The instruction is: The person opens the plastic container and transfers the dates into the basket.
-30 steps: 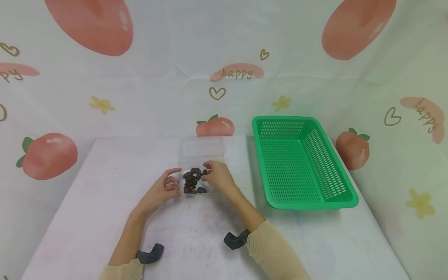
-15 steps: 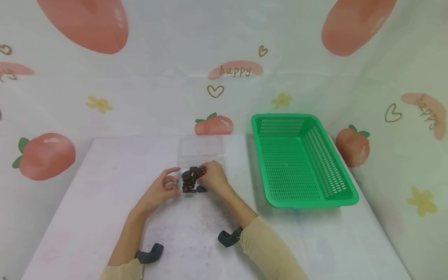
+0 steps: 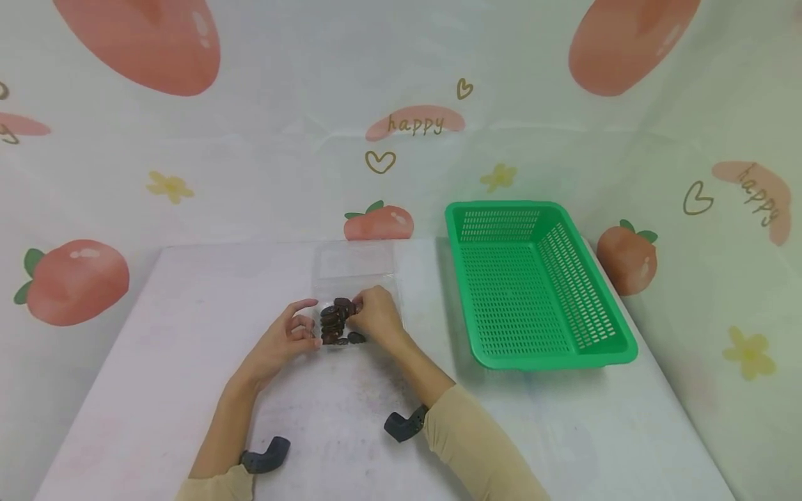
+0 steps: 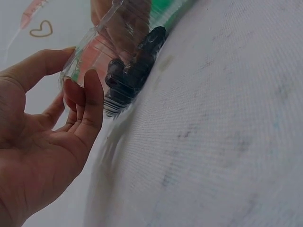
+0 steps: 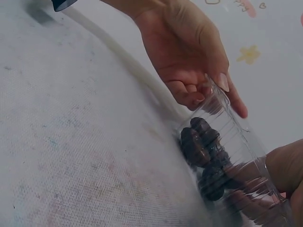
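Note:
A clear plastic box [image 3: 388, 321] stands on the table with its hinged lid [image 3: 354, 261] folded back. Dark brown, glossy dates [image 3: 332, 321] lie mostly along its left side; several also show through the wall in the right wrist view as dark dates [image 5: 201, 146]. My left hand [image 3: 282, 346] holds the box's left side, thumb at the front corner and index finger toward the back. Inside the box, my right hand [image 3: 379, 319] pinches a date among the others; its fingertips are partly hidden. Through the plastic, the left wrist view shows the right hand's fingers [image 4: 120, 35] above the dates.
A green perforated basket [image 3: 466, 306] stands on the table to the right of the box. A printed cloth backdrop [image 3: 263, 188] rises behind the table [image 3: 207, 299]. Dark curved devices [image 3: 266, 456] are worn on both forearms.
My right hand has moved left with a date, from the box's right side in among the other dates. My left hand stays at the box's left side. The head view has shifted slightly.

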`<state>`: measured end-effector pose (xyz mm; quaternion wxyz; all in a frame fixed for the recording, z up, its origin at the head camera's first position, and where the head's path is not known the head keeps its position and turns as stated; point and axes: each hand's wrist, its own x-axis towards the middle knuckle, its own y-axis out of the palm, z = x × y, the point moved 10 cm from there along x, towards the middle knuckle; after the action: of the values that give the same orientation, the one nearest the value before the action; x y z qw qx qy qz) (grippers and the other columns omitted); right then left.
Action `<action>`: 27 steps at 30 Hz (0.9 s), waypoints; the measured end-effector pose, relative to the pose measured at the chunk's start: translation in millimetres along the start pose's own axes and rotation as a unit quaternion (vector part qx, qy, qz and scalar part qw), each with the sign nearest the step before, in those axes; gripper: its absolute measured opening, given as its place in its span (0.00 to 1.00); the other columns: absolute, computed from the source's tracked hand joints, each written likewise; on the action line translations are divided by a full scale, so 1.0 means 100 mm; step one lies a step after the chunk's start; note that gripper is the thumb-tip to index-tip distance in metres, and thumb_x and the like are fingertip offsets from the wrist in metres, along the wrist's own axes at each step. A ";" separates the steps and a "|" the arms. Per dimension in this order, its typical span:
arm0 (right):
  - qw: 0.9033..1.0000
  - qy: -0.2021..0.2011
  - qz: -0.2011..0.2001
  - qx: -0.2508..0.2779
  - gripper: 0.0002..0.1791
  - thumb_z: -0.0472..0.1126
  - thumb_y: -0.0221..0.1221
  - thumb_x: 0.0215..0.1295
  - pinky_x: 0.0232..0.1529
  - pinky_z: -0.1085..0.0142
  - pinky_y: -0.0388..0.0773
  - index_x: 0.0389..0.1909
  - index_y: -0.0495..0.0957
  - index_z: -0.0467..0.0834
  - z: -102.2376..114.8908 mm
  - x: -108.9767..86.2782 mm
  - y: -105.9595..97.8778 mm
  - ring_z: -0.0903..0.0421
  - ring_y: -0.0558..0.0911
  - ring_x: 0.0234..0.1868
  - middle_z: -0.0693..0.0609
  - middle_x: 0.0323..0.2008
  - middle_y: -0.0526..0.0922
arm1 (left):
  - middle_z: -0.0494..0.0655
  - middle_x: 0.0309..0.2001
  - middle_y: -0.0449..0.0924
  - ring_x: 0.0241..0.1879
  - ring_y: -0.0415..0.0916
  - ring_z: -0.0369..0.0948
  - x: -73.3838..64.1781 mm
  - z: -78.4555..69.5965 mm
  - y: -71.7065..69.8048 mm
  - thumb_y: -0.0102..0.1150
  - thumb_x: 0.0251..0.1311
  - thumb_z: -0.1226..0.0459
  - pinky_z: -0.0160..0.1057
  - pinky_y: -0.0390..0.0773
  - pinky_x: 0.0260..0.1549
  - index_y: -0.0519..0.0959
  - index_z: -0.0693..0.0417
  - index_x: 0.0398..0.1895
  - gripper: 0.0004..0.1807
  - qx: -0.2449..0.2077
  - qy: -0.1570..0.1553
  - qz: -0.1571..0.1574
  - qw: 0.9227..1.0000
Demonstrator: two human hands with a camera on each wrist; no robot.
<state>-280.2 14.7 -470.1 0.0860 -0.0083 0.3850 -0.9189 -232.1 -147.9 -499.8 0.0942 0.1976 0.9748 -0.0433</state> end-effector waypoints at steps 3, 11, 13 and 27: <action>1.000 0.006 -0.003 -0.003 0.13 0.33 0.74 0.45 0.28 0.71 0.73 0.35 0.87 0.37 -0.01 -0.01 -0.01 0.58 0.75 0.28 0.54 0.24 0.79 | 0.51 0.44 0.64 0.33 0.71 0.34 0.00 0.00 0.00 0.65 0.56 0.75 0.33 0.78 0.37 0.54 0.53 0.75 0.46 -0.003 0.002 0.001 1.000; 1.000 0.012 -0.010 0.011 0.12 0.36 0.74 0.50 0.31 0.70 0.74 0.34 0.82 0.42 -0.01 -0.03 -0.02 0.60 0.76 0.29 0.55 0.27 0.79 | 0.51 0.45 0.64 0.33 0.71 0.34 -0.02 -0.02 0.02 0.65 0.57 0.74 0.33 0.78 0.38 0.53 0.52 0.76 0.46 -0.008 0.006 0.004 1.000; 0.999 0.020 -0.007 0.036 0.11 0.37 0.73 0.53 0.30 0.70 0.74 0.34 0.82 0.43 -0.03 -0.04 -0.02 0.61 0.78 0.29 0.55 0.27 0.81 | 0.52 0.46 0.65 0.34 0.72 0.34 -0.02 -0.02 0.02 0.66 0.57 0.74 0.33 0.78 0.38 0.53 0.52 0.76 0.46 -0.004 0.006 0.004 1.000; 0.981 -0.048 0.017 0.190 0.10 0.35 0.69 0.60 0.38 0.70 0.81 0.43 0.86 0.43 0.11 -0.06 -0.10 0.59 0.85 0.37 0.53 0.39 0.87 | 0.50 0.43 0.65 0.32 0.71 0.36 -0.01 0.00 0.00 0.65 0.58 0.74 0.35 0.77 0.39 0.54 0.52 0.75 0.44 0.003 0.000 -0.002 1.000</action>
<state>-274.4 14.6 -454.8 0.1202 -0.0288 0.1994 -0.9721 -230.9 -148.3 -499.0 0.0940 0.1960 0.9750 -0.0463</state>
